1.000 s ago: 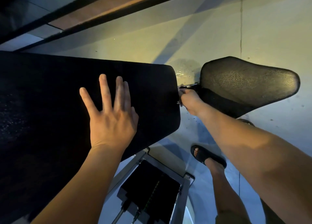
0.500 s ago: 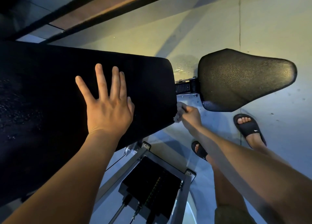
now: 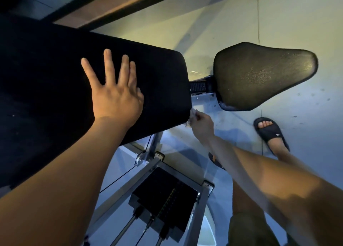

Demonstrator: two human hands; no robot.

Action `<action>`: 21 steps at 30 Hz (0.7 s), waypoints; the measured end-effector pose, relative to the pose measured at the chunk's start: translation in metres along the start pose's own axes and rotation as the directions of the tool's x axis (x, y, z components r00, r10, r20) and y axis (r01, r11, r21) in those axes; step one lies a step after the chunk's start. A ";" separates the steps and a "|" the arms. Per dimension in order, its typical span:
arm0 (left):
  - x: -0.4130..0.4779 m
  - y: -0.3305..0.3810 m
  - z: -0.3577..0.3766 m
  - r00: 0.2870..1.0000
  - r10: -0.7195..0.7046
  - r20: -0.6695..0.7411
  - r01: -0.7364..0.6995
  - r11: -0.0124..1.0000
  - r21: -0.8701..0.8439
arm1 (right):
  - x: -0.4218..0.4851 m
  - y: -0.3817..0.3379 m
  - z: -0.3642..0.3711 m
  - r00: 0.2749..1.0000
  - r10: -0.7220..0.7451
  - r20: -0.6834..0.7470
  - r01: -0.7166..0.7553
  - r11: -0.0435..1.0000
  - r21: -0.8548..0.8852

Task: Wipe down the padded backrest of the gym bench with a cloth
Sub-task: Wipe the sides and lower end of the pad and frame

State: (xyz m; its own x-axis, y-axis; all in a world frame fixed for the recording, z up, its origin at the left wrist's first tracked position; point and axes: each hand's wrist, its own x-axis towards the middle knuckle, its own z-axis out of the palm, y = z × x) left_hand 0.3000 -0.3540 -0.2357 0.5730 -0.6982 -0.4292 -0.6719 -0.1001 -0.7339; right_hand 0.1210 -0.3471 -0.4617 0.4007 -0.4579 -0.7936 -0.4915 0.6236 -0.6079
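Note:
The black padded backrest [image 3: 55, 82] fills the left half of the view, its rounded end pointing right. My left hand [image 3: 115, 89] lies flat on it with fingers spread. My right hand [image 3: 201, 122] grips a small pale cloth [image 3: 193, 115] against the lower right corner of the backrest's end edge. Most of the cloth is hidden in the fingers.
The black textured seat pad [image 3: 259, 75] sits to the right, joined by a ribbed black bracket [image 3: 199, 86]. Below are a metal frame [image 3: 148, 156] and a black weight stack [image 3: 165, 199] with cables. My sandalled feet [image 3: 269, 132] stand on the pale floor.
My right hand with the cloth has slid down the backrest's end edge, from the bracket to the lower corner. My left hand stays flat on the pad.

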 end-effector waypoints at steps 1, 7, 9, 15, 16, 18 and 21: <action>-0.003 -0.001 -0.001 1.000 0.009 0.011 -0.009 1.000 -0.015 | -0.006 -0.003 -0.001 1.000 0.011 0.012 -0.011 0.999 -0.037; -0.051 -0.006 0.000 0.998 0.040 0.041 -0.037 0.996 -0.078 | -0.010 -0.012 0.017 0.967 0.254 0.003 -0.250 0.952 0.176; -0.069 -0.012 0.004 0.998 0.059 0.037 -0.057 0.996 -0.062 | -0.026 -0.020 0.029 0.965 0.261 -0.011 -0.252 0.941 0.226; -0.101 -0.036 0.005 1.000 -0.003 -0.013 0.002 0.993 -0.116 | -0.111 -0.061 0.048 0.970 -0.136 0.203 0.113 0.986 0.125; -0.104 -0.042 0.004 1.000 -0.024 -0.019 0.022 0.994 -0.106 | -0.112 -0.060 0.045 0.954 -0.200 0.223 0.187 0.979 0.075; -0.111 -0.055 0.006 0.999 -0.040 -0.028 0.038 0.997 -0.067 | -0.098 -0.054 0.033 0.966 -0.225 0.130 0.233 0.971 -0.049; -0.115 -0.064 0.009 0.998 -0.018 -0.057 0.016 1.000 -0.025 | -0.061 -0.044 0.018 0.987 -0.082 -0.141 0.054 0.981 -0.189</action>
State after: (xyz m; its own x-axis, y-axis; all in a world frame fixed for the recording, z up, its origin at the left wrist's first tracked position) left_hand 0.2809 -0.2605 -0.1444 0.5572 -0.7353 -0.3857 -0.6739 -0.1291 -0.7275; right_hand 0.1325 -0.3351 -0.3858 0.3261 -0.5923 -0.7368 -0.6061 0.4671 -0.6438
